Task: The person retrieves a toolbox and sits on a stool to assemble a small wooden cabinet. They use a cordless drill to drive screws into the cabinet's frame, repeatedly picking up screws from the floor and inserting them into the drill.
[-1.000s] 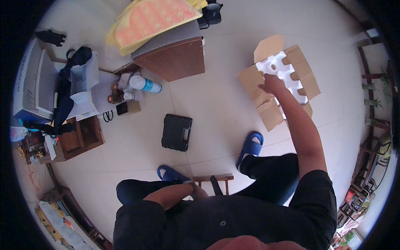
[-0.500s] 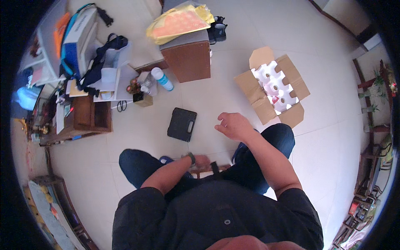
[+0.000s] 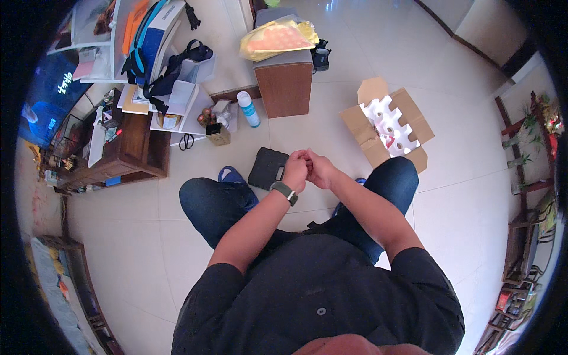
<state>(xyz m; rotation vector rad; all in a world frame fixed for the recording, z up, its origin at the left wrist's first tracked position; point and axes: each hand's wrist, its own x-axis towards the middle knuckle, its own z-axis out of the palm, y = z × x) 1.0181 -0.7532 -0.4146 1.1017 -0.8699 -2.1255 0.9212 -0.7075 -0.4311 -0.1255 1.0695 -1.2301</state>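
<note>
My left hand (image 3: 295, 171), with a watch (image 3: 284, 193) at its wrist, meets my right hand (image 3: 320, 170) in front of my knees. The fingers of both hands are curled and pressed together. Whether anything small is held between them is hidden. On the floor just beyond my left hand lies a flat black plastic case (image 3: 264, 168) with a handle slot; the hand covers part of its right side. To the far right stands an open cardboard box (image 3: 360, 127), flaps spread, with a white molded insert (image 3: 387, 112) with round holes inside.
A blue and white spray can (image 3: 251, 113) stands beyond the case, near a brown container (image 3: 219, 136). Behind is a brown cabinet (image 3: 284, 90) with a yellow bag (image 3: 278, 40) on top. A wooden stand (image 3: 139, 155) with piled items is at left.
Both hands have come together: the left rose forward from my lap and the right closed its spread fingers. The view has shifted slightly. Case and box lie as before.
</note>
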